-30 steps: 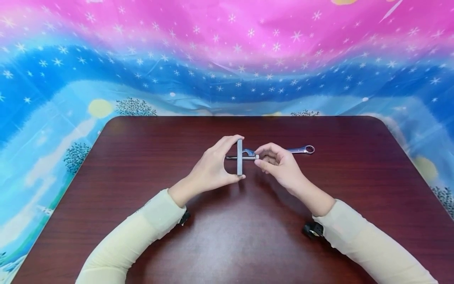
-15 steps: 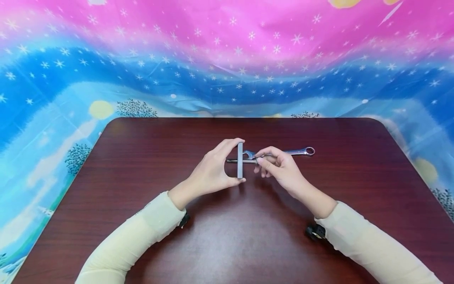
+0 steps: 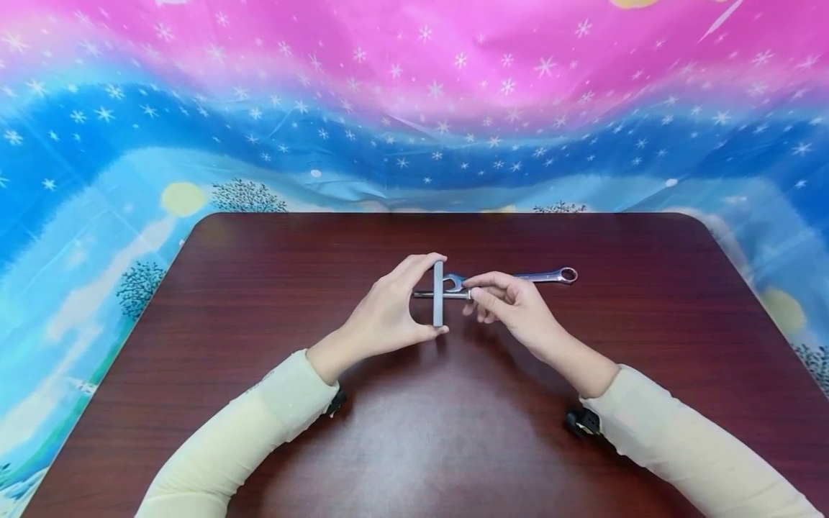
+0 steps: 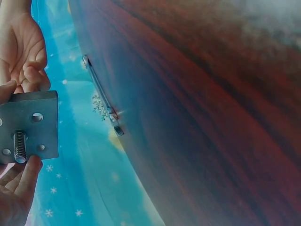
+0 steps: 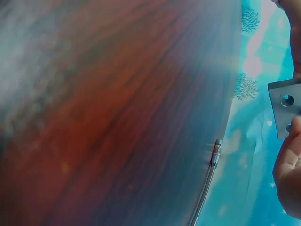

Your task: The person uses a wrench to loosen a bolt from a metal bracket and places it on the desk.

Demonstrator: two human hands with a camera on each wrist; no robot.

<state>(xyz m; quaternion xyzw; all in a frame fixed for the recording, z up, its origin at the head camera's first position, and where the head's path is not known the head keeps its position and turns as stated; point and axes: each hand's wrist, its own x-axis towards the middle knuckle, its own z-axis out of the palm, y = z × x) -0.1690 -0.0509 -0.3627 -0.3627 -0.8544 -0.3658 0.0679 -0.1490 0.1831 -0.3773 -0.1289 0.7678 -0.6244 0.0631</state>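
A person's left hand (image 3: 386, 308) grips a drilled metal plate (image 3: 438, 302) by opposite edges — the right hand (image 3: 521, 311) pinching a bolt (image 4: 19, 147) through it — over a table (image 3: 414, 424) (wrench (image 3: 542, 277) lying beyond).

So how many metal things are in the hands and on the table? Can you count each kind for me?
Metal plate with holes: 1
Threaded bolt: 1
Combination wrench: 1
Total: 3

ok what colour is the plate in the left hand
Grey; the plate shows best in the left wrist view.
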